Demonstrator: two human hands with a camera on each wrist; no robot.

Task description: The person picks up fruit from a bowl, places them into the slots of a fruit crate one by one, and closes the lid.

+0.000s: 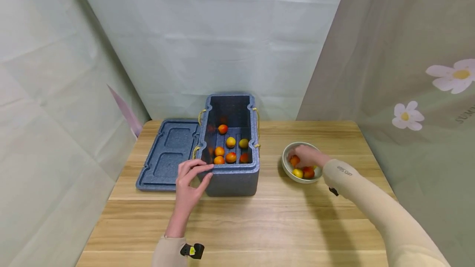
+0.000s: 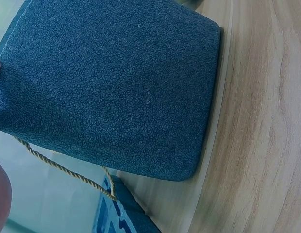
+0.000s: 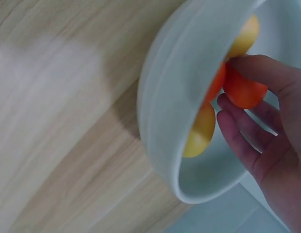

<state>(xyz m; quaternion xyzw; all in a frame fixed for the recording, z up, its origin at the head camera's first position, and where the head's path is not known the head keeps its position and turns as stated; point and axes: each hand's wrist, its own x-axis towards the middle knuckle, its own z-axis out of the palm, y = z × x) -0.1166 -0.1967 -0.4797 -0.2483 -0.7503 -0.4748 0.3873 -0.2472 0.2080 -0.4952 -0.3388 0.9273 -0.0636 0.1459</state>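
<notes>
At the near left corner of a dark blue-grey foam box (image 1: 231, 181), my left hand (image 1: 190, 184) holds the rim, its fingers over the edge and its thumb on the outer front wall. Several small red, orange and yellow fruits (image 1: 230, 158) lie inside that box. To the right, my right hand (image 1: 308, 156) reaches into a white bowl (image 1: 288, 173). In the right wrist view, its thumb and fingers close round an orange-red fruit (image 3: 245, 90). Yellow fruits (image 3: 200, 130) and a red one lie beside it in the bowl. Part of the right fingers is hidden behind the fruit.
The box's lid (image 1: 168, 164) lies flat on the wooden table (image 1: 237, 230), just left of the box. Twisted yellow cord handles (image 1: 258, 125) hang at the box's sides. Pale curtains (image 1: 230, 32) stand behind and on both sides of the table.
</notes>
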